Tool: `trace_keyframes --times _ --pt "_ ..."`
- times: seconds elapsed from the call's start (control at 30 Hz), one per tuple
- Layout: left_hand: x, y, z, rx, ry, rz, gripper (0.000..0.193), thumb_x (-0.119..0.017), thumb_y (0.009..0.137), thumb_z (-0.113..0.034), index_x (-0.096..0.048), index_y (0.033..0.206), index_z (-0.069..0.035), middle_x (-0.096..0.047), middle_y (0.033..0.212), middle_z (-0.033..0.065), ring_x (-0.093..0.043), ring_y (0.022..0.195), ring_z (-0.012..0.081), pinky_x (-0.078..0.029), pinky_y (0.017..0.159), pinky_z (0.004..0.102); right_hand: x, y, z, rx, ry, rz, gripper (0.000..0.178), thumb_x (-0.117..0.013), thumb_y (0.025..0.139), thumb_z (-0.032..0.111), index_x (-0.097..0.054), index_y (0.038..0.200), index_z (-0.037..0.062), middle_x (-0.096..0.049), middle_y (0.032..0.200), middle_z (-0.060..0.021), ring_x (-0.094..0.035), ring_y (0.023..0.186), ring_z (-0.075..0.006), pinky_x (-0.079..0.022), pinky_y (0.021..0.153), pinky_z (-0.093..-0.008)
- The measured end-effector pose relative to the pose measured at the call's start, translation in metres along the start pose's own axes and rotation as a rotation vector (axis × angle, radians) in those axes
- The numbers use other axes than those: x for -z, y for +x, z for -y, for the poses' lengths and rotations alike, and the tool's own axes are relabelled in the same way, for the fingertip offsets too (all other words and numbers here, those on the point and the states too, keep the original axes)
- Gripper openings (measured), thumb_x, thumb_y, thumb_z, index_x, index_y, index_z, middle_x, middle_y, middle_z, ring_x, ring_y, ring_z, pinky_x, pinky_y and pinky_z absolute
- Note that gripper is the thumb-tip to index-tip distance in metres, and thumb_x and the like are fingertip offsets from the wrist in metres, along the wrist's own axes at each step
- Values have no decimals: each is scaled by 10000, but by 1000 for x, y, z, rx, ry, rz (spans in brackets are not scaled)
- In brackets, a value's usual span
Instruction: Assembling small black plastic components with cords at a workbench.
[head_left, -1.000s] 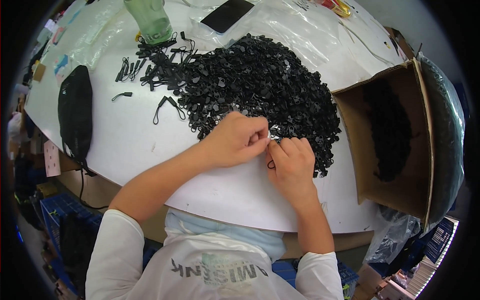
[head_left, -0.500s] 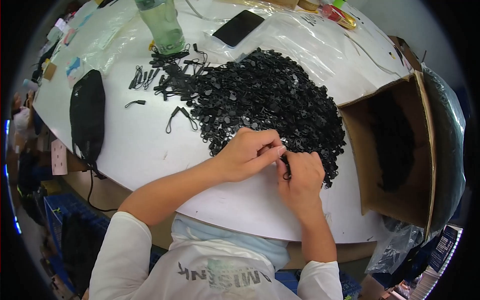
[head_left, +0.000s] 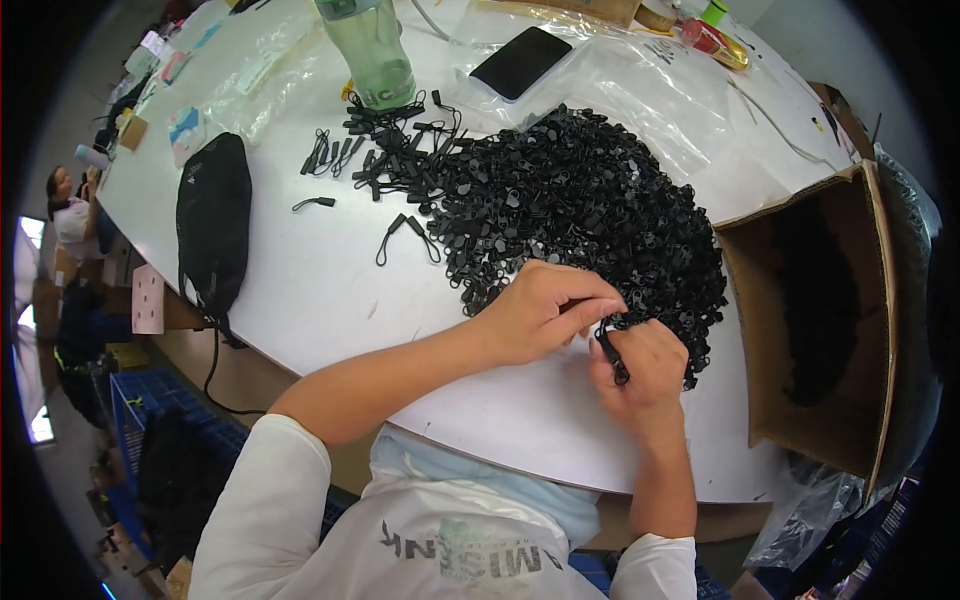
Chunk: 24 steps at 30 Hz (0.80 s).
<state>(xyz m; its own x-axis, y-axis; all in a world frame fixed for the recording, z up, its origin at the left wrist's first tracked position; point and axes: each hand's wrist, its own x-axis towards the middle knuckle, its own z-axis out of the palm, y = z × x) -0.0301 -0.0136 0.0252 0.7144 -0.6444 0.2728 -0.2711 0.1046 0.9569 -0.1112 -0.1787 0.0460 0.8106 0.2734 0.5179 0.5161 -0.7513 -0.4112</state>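
Note:
In front of the pile, my two hands meet over the near part of the white table. My right hand is closed around a black cord zipper pull, its dark grip lying along the thumb. Beside it, my left hand pinches thumb and forefinger together at the pull's upper end; what sits between those fingertips is too small to make out. Just beyond the hands spreads a large heap of small black pieces with loops. Several loose cord pulls lie at its left side, with a single pull farther left.
An open cardboard box with a dark inside stands on the right. A green bottle, a phone and clear plastic film lie beyond the heap. To the left rests a black pouch. A person is far left.
The view has shifted, so the table scene sits farther right and lower. My right hand's grip has opened up a little, showing more of the black pull; the hands stay close together.

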Motion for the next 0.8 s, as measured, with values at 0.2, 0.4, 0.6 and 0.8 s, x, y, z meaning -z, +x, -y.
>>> trace_keyframes --times 0.2,0.4,0.6,0.8 --pt "4 1 3 269 -332 85 130 -606 915 -30 -688 995 32 -652 846 67 -605 662 74 -486 574 208 0 1 1 -75 105 10 137 -698 720 18 -602 818 9 -538 629 -72 -492 507 -236 -377 499 -342" --pt "4 0 11 -179 270 56 227 -643 775 73 -685 991 14 -666 814 116 -660 674 197 -524 576 267 -2 -2 2 -186 91 -29 129 -688 746 14 -627 858 -5 -569 647 -71 -517 510 -221 -405 505 -324" --pt "5 0 14 -273 405 21 197 -678 744 24 -674 938 -8 -654 810 124 -650 687 291 -529 590 348 -6 -2 -1 -302 115 58 132 -600 744 -4 -624 873 -11 -602 682 -130 -578 571 -306 -449 537 -385" --pt "0 -2 10 -231 347 53 266 -685 722 45 -689 978 -28 -692 870 114 -677 722 241 -545 614 317 -2 -3 -5 -333 52 121 60 -622 773 29 -605 816 -8 -581 667 -147 -566 556 -322 -437 524 -378"
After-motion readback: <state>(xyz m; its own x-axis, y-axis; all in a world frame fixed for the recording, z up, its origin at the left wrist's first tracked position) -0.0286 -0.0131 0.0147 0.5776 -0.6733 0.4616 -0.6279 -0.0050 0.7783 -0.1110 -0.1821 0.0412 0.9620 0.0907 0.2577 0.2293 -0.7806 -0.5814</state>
